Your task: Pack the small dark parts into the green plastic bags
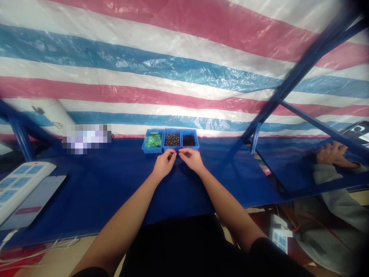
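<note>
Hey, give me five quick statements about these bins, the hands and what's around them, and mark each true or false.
1. Three blue bins stand in a row. True.
2. Green packets lie in the rightmost bin. False: the green packets are in the leftmost bin.
3. The left hand and right hand are close together. True.
4. A striped sheet hangs behind the bins. True.
5. The phone at the far left lies face down. False: that phone has its screen facing up.
</note>
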`<state>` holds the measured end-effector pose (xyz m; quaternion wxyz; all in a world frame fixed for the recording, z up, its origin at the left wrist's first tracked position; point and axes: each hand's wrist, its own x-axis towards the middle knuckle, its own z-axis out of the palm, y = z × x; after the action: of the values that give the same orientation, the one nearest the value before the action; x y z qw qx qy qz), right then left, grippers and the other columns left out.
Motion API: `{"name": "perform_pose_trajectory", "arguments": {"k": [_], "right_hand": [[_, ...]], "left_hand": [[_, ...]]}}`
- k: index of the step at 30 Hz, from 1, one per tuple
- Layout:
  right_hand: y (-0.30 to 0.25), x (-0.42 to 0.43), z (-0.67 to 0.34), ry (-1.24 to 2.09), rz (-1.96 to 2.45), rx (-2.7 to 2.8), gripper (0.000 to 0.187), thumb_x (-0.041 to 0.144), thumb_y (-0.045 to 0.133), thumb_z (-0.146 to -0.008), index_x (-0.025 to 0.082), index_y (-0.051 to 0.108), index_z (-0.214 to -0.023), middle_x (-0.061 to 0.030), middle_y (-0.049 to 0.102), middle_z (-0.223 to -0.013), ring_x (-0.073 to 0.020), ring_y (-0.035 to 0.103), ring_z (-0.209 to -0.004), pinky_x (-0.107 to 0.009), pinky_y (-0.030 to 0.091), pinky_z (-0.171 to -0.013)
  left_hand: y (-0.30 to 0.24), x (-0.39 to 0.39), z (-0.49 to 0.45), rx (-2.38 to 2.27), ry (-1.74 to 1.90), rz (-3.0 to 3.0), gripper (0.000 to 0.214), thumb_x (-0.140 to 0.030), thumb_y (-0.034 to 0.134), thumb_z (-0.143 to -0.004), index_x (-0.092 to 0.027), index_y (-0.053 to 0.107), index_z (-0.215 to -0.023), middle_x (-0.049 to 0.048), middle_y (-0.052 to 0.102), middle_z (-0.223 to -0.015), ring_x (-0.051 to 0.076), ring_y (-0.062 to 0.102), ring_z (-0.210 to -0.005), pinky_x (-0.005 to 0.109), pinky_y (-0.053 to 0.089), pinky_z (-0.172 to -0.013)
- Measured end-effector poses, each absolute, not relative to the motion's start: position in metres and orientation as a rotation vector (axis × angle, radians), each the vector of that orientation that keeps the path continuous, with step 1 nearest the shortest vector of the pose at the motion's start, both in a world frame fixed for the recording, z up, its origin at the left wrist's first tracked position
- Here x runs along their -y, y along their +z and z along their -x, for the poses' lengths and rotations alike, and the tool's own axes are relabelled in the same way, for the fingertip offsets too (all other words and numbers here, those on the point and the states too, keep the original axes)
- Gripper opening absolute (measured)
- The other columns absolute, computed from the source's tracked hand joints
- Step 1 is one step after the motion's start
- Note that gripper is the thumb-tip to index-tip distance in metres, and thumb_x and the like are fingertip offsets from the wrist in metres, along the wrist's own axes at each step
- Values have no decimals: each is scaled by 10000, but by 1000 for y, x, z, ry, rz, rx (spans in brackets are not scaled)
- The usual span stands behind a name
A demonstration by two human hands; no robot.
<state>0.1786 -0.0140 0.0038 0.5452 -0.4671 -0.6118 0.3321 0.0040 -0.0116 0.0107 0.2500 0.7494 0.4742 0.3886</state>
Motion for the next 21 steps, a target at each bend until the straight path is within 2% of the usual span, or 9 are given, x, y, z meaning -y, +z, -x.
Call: {"name": "perform_pose_trajectory", "arguments": {"k": [8,21], "right_hand": [[4,15,-179,773,1122,1468,223,349,669,-789,190,744,-926,-62,746,-892,-176,681,-736,-299,557,-690],[5,16,-177,771,1136,1485,213,331,666,-786,193,741,-929,-58,746,-885,-177,683,-736,-302,559,-702]], "left_hand": [[8,11,-5,-1306,1078,-2036,265,-421,477,-930,-230,583,-1079,-37,618,-695,127,571,-598,241,433,-631],[6,10,-5,-1296,1065,-2006,265,-436,445,-946,-225,595,-1003,-24,630,-678,142,602,-604,248,446,-633]]}}
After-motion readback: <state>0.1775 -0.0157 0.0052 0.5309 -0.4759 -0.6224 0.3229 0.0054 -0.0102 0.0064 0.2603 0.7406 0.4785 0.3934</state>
